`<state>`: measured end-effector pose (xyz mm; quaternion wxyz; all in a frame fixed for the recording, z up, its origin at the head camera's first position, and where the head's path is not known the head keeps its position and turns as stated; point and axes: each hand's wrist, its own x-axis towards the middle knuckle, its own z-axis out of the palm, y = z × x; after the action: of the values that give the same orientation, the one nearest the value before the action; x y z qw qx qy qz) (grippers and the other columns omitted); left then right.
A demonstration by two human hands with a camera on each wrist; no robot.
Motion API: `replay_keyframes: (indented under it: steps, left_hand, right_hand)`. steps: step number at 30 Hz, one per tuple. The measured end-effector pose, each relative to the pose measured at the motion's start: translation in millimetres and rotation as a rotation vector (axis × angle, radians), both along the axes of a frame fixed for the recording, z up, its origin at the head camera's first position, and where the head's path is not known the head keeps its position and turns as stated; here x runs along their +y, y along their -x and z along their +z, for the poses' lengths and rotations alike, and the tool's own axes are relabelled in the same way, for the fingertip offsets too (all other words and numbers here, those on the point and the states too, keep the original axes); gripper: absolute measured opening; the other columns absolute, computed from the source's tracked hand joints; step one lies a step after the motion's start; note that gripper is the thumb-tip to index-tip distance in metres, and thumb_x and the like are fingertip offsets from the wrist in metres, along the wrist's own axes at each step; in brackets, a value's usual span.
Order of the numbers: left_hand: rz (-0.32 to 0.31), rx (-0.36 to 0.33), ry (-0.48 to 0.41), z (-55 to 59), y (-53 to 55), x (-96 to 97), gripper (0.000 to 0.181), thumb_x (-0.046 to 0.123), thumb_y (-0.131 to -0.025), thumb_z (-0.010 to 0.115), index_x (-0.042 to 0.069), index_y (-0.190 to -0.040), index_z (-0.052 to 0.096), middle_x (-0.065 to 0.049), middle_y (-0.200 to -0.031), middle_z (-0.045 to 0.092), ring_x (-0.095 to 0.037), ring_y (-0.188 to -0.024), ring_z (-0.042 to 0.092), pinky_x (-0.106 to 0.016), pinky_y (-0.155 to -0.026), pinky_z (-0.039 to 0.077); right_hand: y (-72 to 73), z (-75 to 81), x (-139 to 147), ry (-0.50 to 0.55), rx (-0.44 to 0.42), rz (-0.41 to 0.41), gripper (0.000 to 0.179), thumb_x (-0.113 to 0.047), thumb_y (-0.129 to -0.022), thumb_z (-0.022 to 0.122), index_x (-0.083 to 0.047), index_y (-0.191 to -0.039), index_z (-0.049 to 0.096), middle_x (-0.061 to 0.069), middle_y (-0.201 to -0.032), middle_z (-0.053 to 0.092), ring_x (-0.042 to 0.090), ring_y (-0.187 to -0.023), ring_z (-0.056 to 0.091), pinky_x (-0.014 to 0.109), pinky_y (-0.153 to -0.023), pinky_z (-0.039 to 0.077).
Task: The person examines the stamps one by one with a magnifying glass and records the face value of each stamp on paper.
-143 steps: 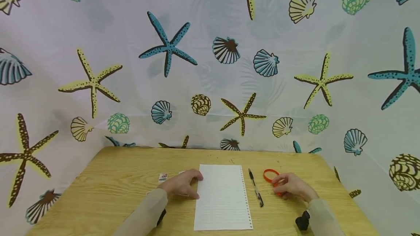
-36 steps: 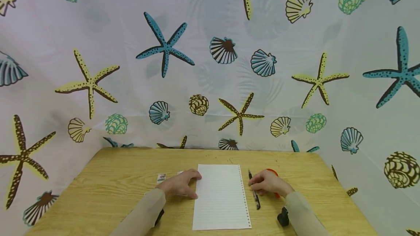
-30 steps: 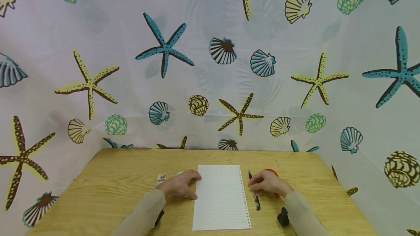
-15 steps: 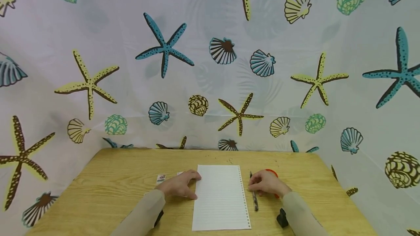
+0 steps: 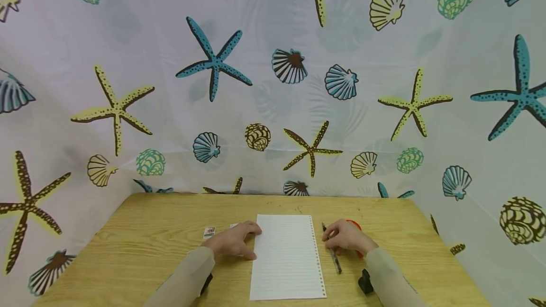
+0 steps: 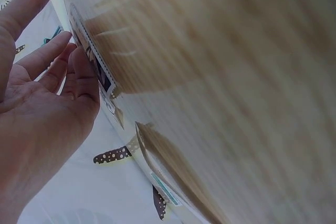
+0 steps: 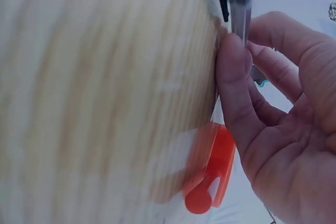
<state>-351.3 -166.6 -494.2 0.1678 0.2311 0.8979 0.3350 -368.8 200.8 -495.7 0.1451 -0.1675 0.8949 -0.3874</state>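
Note:
My right hand point(image 5: 350, 237) pinches a clear-barrelled pen point(image 5: 336, 263) between thumb and fingers, to the right of the lined paper sheet point(image 5: 286, 259). In the right wrist view the pen point(image 7: 241, 11) sticks up past the fingertips, slanted slightly. Partly hidden behind that hand lies a red plastic loop point(image 5: 354, 223), whose band and round knob show in the right wrist view. My left hand point(image 5: 233, 241) rests at the sheet's left edge with spread, relaxed fingers. Beneath its fingers, the left wrist view shows a stamp with perforated edges point(image 6: 107, 83).
A small postage stamp point(image 5: 209, 232) lies left of my left hand on the wooden table point(image 5: 149, 255). Another flat paper piece with a teal strip point(image 6: 167, 188) shows in the left wrist view. A shell-patterned curtain point(image 5: 256, 84) encloses the table's back and sides.
My right hand has left the red loop, moved left and taken hold of the pen. Within the last half second the pen's near end swings rightward. My left hand keeps its place.

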Motion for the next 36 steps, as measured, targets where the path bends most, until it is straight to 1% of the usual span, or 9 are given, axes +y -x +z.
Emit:
replay_keyframes:
  steps: [5,11,14,17,21,25,28,33,36]
  left_hand:
    - [-0.002,-0.003,0.001,1.0,-0.4,-0.5,0.065,0.016,-0.081,0.081,0.003,-0.138,0.051,-0.017,-0.152,0.036,-0.039,-0.144,0.029,-0.057,-0.115,0.025]
    - [0.007,0.002,0.004,1.5,-0.7,0.1,0.066,0.016,-0.081,0.081,0.003,-0.138,0.051,-0.017,-0.151,0.037,-0.038,-0.143,0.03,-0.056,-0.115,0.025]
    - [0.006,0.003,0.003,1.3,-0.3,0.3,0.065,0.016,-0.081,0.081,0.003,-0.138,0.051,-0.016,-0.151,0.038,-0.038,-0.143,0.03,-0.056,-0.116,0.025]
    - [0.004,-0.002,0.003,0.9,-0.1,0.2,0.065,0.016,-0.081,0.08,0.003,-0.138,0.051,-0.016,-0.151,0.038,-0.038,-0.143,0.03,-0.056,-0.116,0.025]
    - [0.006,-0.008,0.008,1.6,-0.9,-0.3,0.065,0.015,-0.081,0.081,0.003,-0.138,0.051,-0.016,-0.151,0.038,-0.038,-0.143,0.03,-0.056,-0.115,0.025]
    - [0.008,-0.002,0.014,1.2,-0.3,-1.5,0.065,0.016,-0.081,0.081,0.003,-0.138,0.051,-0.016,-0.151,0.038,-0.038,-0.143,0.03,-0.056,-0.116,0.025]
    - [0.006,0.005,0.009,0.6,0.7,-2.1,0.065,0.015,-0.081,0.081,0.003,-0.138,0.051,-0.016,-0.151,0.038,-0.038,-0.143,0.03,-0.056,-0.116,0.025]
    - [0.002,0.008,-0.001,-1.6,2.7,-1.8,0.065,0.015,-0.081,0.081,0.003,-0.137,0.052,-0.016,-0.151,0.038,-0.038,-0.143,0.031,-0.056,-0.116,0.026]
    - [-0.001,0.005,-0.005,-2.7,3.2,-1.3,0.064,0.015,-0.08,0.081,0.003,-0.137,0.052,-0.016,-0.151,0.038,-0.038,-0.143,0.031,-0.056,-0.115,0.026]
  right_hand:
    - [3.1,-0.2,4,0.038,-0.022,0.022,0.016,-0.01,-0.085,0.072,-0.006,-0.1,0.075,0.005,-0.08,0.071,0.013,-0.061,0.062,0.031,-0.057,0.055]
    - [6.3,-1.7,7,0.022,-0.015,0.051,0.019,-0.01,-0.087,0.067,-0.009,-0.105,0.076,0.002,-0.078,0.069,0.01,-0.057,0.054,0.026,-0.055,0.048]
    - [5.8,0.1,8,0.016,-0.002,0.066,0.02,-0.009,-0.089,0.065,-0.009,-0.106,0.076,0.002,-0.079,0.068,0.009,-0.056,0.05,0.026,-0.054,0.044]
    - [4.6,2.4,9,0.029,-0.006,0.079,0.022,-0.007,-0.09,0.063,-0.008,-0.107,0.076,0.003,-0.078,0.067,0.01,-0.056,0.05,0.026,-0.054,0.044]
    - [4.5,3.4,12,0.082,-0.067,0.099,0.025,-0.003,-0.089,0.061,-0.004,-0.109,0.074,0.009,-0.077,0.069,0.012,-0.059,0.055,0.028,-0.058,0.049]
    - [5.9,3.5,15,0.171,-0.148,0.125,0.029,0.001,-0.089,0.058,0.002,-0.116,0.069,0.016,-0.086,0.069,0.016,-0.068,0.065,0.032,-0.065,0.056]
    - [6.1,3.8,17,0.226,-0.185,0.135,0.033,0.003,-0.09,0.058,0.004,-0.121,0.066,0.019,-0.094,0.067,0.021,-0.075,0.07,0.035,-0.069,0.059]
    - [3.8,3.7,19,0.262,-0.196,0.143,0.037,0.003,-0.09,0.06,0.004,-0.127,0.062,0.024,-0.101,0.064,0.026,-0.081,0.072,0.036,-0.072,0.059]
    - [2.4,2.8,19,0.281,-0.2,0.136,0.039,0.002,-0.09,0.06,0.003,-0.129,0.061,0.025,-0.103,0.062,0.025,-0.083,0.072,0.035,-0.074,0.059]
